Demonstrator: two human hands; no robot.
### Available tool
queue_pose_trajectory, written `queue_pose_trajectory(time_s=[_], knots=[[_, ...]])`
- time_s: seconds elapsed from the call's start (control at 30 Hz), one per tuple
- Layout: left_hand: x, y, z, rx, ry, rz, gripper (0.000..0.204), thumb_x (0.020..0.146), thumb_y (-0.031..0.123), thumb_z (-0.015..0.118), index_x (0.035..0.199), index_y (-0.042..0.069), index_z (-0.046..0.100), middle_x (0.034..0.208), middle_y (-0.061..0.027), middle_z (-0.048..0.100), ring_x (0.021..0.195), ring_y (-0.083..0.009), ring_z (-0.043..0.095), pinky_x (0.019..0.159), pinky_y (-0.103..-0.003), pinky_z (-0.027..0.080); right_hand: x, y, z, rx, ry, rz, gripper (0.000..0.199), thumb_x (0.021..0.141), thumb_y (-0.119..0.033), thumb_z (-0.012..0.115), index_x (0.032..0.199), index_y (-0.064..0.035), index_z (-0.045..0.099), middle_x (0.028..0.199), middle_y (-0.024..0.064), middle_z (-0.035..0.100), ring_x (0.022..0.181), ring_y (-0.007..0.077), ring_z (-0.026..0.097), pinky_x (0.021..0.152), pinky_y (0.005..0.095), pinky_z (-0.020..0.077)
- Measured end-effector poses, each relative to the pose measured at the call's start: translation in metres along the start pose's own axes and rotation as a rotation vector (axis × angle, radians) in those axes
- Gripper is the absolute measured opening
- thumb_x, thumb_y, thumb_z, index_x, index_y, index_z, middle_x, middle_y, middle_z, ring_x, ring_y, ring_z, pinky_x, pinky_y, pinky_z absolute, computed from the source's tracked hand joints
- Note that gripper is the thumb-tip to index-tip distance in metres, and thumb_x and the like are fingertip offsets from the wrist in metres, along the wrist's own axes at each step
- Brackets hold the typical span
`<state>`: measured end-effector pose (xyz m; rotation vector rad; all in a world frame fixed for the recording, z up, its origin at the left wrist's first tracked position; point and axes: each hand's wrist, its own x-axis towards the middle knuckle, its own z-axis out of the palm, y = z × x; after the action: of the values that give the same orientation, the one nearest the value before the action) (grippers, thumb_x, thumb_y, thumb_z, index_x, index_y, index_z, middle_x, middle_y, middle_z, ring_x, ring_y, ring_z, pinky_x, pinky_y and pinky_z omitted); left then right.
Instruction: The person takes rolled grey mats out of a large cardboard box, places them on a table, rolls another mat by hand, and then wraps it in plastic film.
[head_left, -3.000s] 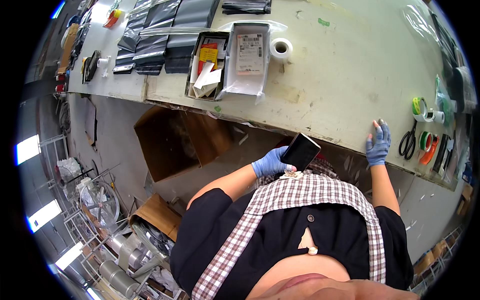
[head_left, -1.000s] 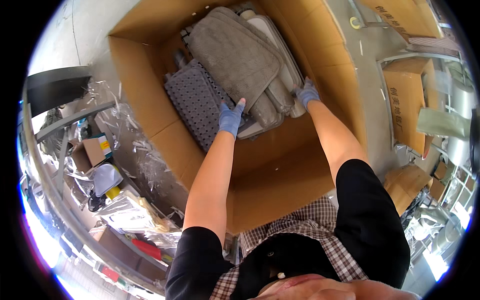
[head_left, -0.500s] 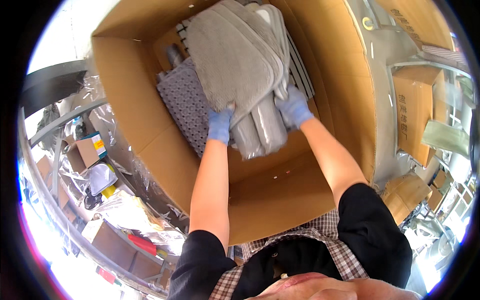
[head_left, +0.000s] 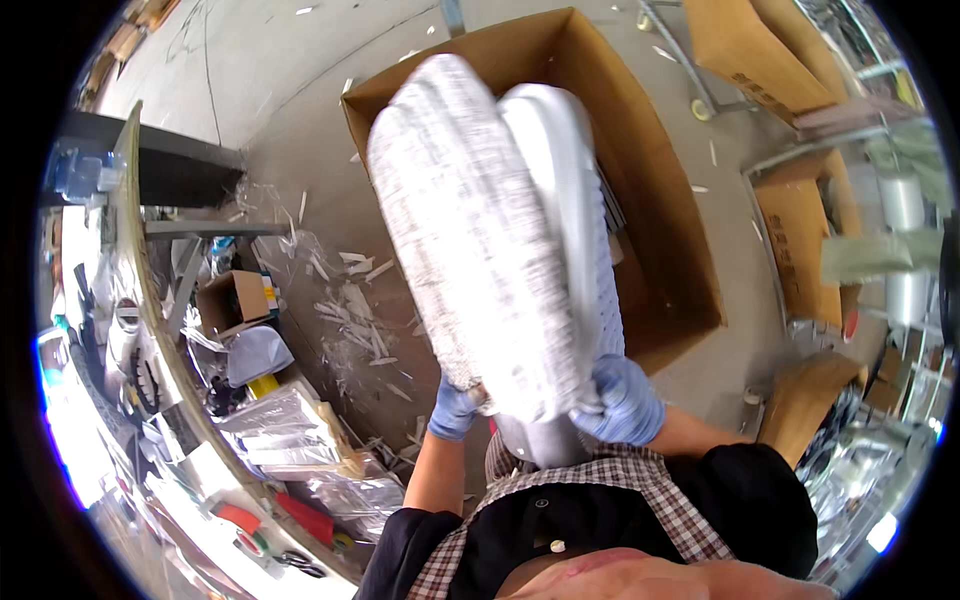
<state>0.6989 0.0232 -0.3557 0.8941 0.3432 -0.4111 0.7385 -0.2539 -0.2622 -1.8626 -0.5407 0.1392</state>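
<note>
A thick bundle of mats is in my two gloved hands, lifted out over the large cardboard box (head_left: 690, 290) and close to my apron. On top is a pale grey, streaky folded mat (head_left: 460, 240). Beside it shows a smooth white-grey mat (head_left: 550, 140), with the bumpy edge of a bluish mat (head_left: 608, 300) below. My left hand (head_left: 455, 408), in a blue glove, is closed on the bundle's near left corner. The right hand (head_left: 622, 402) grips the near right corner. Under the near end a grey rounded piece (head_left: 545, 440) sticks out. Motion blurs the bundle.
A workbench edge (head_left: 190, 400) curves along the left, with scissors (head_left: 298, 564) lying on it. Paper strips (head_left: 365, 325) and clear plastic litter the floor. Several opened cartons (head_left: 800, 235) stand on racks at the right, and a wheeled frame (head_left: 690, 80) stands behind.
The mats have risen from inside the box toward my chest, tilting up. Both arms have drawn back and bent. The box now sits farther away in view.
</note>
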Motion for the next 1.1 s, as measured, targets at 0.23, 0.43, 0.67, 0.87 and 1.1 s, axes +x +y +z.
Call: queue_pose_trajectory(time_s=[0.23,0.43,0.67,0.87,1.1], knots=[[-0.138,0.093,-0.009,0.166,0.196,0.242,0.091,0.078,0.028,0.085,0.151,0.005,0.036,0.145,-0.0107,0.052,0.132,-0.0285,0.052,0.115,-0.044,0.039,0.004,-0.148,0.02,0.136,-0.061,-0.43,0.085,0.075,-0.014,0.08,0.146,0.0083,0.038,0.088,0.0168,0.067,0.078,0.0362,0.067,0.075,0.0456,0.0527],[-0.21,0.136,0.002,0.346,0.518,0.347,0.09,0.078,0.027,0.084,0.151,0.005,0.036,0.145,-0.0108,0.052,0.132,-0.0284,0.052,0.114,-0.043,0.039,-0.014,-0.179,0.012,0.3,-0.218,-0.622,0.08,0.085,-0.026,0.075,0.147,0.0105,0.039,0.089,0.0168,0.067,0.08,0.0346,0.068,0.075,0.0429,0.0521],[-0.243,0.143,0.034,0.456,0.705,0.338,0.088,0.079,0.026,0.083,0.151,0.005,0.036,0.145,-0.011,0.052,0.132,-0.0283,0.052,0.114,-0.043,0.04,-0.027,-0.185,0.007,0.366,-0.65,-0.624,0.055,0.096,-0.041,0.064,0.134,-0.0018,0.058,0.131,0.0198,0.061,0.125,0.0369,0.055,0.106,0.0429,0.0433],[-0.236,0.139,0.053,0.508,0.768,0.275,0.087,0.08,0.026,0.082,0.151,0.005,0.036,0.146,-0.0111,0.052,0.132,-0.0282,0.052,0.113,-0.043,0.04,-0.011,-0.181,-0.029,0.701,-0.737,-0.334,0.063,0.09,-0.047,0.073,0.132,-0.0031,0.06,0.105,0.0152,0.071,0.096,0.0269,0.069,0.087,0.0347,0.0533],[-0.208,0.132,0.068,0.559,0.794,0.186,0.085,0.081,0.025,0.081,0.151,0.005,0.037,0.146,-0.0112,0.051,0.132,-0.028,0.052,0.113,-0.043,0.04,-0.018,-0.158,-0.045,0.396,-0.117,-0.372,0.112,0.073,-0.056,0.084,0.154,-0.0026,0.028,0.116,0.0185,0.061,0.09,0.0349,0.066,0.083,0.0382,0.0543]])
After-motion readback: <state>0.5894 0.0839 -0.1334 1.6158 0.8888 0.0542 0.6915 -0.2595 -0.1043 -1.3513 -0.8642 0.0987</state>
